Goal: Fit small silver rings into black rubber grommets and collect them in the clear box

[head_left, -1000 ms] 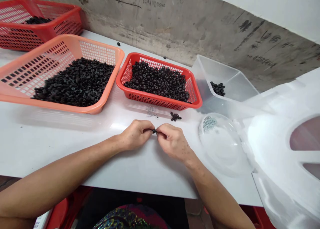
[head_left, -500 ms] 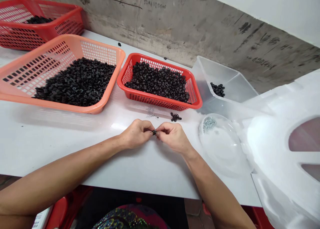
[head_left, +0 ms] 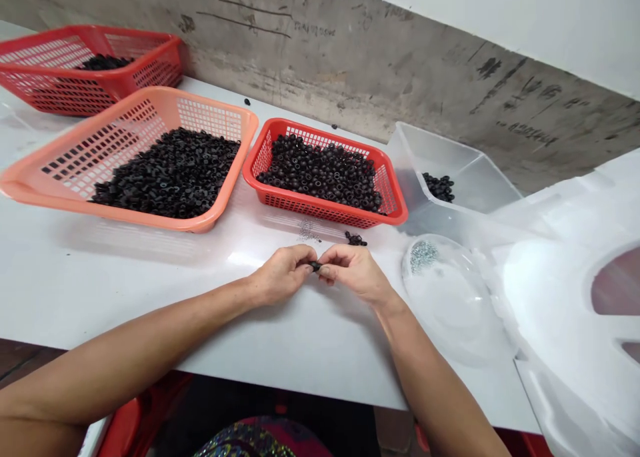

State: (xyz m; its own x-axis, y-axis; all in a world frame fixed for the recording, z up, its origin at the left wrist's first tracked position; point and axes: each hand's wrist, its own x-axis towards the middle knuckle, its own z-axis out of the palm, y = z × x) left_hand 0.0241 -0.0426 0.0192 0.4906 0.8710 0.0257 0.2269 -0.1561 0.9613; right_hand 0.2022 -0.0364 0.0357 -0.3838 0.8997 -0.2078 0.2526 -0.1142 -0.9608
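Rough concrete wall (head_left: 350, 64) behind a white table (head_left: 150, 290), covered in dark scrawled marks that look like writing, but I can't read them. Going left to right: a red basket (head_left: 75, 100) with some black rings (head_left: 105, 62), then an orange basket (head_left: 65, 184) heaped with them, then a smaller red basket (head_left: 325, 207), also full. Just in front sit grey specks (head_left: 309, 230) and a little clump of rings (head_left: 355, 240). Left hand (head_left: 280, 274) and right hand (head_left: 355, 274) meet at the fingertips, both pinching a small black piece (head_left: 315, 265) just above the table. Further right: a clear round dish (head_left: 450, 297) with silvery bits (head_left: 423, 255), a clear tub (head_left: 450, 170) holding a few rings, and white plastic sheeting (head_left: 565, 297).
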